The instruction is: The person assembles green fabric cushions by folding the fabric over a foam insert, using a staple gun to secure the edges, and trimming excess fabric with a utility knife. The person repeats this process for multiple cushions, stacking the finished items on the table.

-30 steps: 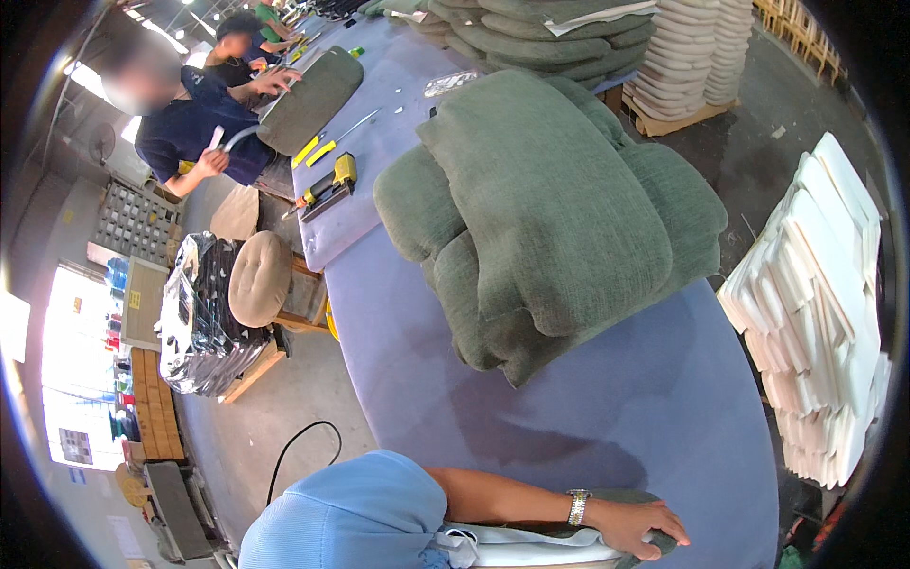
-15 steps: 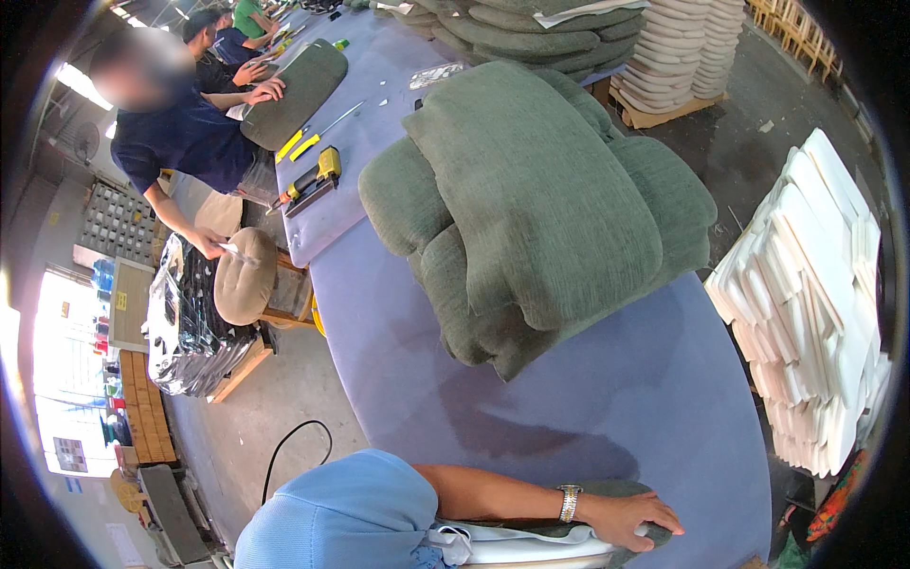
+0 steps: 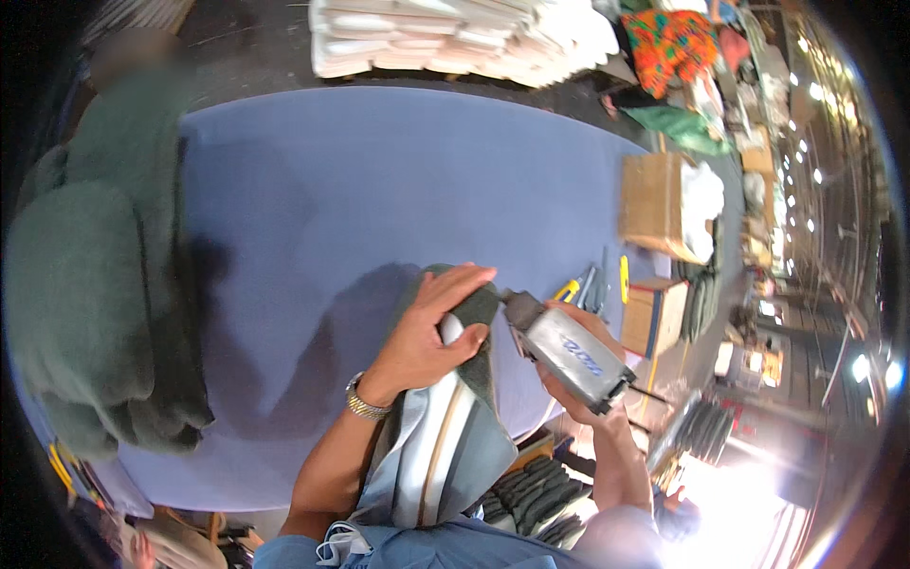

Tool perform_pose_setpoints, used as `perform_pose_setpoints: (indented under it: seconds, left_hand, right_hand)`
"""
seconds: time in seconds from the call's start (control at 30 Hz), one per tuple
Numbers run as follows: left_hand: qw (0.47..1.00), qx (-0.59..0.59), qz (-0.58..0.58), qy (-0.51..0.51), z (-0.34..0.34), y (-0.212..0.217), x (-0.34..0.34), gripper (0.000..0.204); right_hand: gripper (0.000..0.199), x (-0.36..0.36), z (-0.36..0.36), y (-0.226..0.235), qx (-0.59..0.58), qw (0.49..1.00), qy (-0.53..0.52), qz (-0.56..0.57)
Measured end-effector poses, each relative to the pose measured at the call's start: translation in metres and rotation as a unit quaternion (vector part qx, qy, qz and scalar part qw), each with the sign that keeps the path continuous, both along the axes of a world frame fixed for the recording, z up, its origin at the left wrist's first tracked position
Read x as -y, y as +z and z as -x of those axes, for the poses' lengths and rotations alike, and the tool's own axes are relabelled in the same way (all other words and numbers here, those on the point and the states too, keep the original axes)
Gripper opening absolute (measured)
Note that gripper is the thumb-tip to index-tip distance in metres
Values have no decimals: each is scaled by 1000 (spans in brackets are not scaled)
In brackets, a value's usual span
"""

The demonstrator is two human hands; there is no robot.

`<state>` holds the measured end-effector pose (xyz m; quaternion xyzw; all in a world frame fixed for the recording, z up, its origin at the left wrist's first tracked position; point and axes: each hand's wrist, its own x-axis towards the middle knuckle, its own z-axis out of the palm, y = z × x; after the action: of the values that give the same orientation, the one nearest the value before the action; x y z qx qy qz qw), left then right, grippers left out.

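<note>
My left hand [image 3: 428,337], with a metal watch at the wrist, grips the far end of a long cushion piece [image 3: 438,455]. Its fingers and thumb wrap over green fabric [image 3: 477,309] folded around that end. White padding and a thin brown edge line show along the piece, which reaches back to my body. My right hand [image 3: 574,403] is closed around a silver staple gun [image 3: 572,349], partly hidden behind it. The staple gun's dark nose points at the fabric just right of my left fingers; whether it touches cannot be made out.
Green upholstered cushions [image 3: 81,294] are heaped at the left of the blue table [image 3: 379,171]. Yellow-handled tools [image 3: 569,290] lie at the right, near a cardboard box [image 3: 652,204]. White foam pieces [image 3: 455,38] are stacked beyond the far edge. A person's hand [image 3: 142,548] shows lower left.
The view has swung to the right. My right hand and the staple gun have come into view, beside the cushion piece's end. My left hand still grips that end.
</note>
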<state>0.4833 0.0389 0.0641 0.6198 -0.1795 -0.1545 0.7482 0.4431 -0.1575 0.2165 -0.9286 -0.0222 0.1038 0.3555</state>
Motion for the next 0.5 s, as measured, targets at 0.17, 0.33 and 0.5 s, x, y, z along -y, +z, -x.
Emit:
perform_pose_setpoints:
  seconds: [0.17,0.33,0.5]
  left_hand:
    - [1000,-9,-7,-8,10,1,-2,61]
    - [1000,4,-18,3,7,1,-4,62]
    - [1000,-7,-15,5,6,1,-3,63]
  right_hand:
    - [65,0,12,-4,-43,999,12,-11]
    - [67,-3,17,0,-71,997,0,-10]
    - [67,-3,18,3,-114,993,-13,-37]
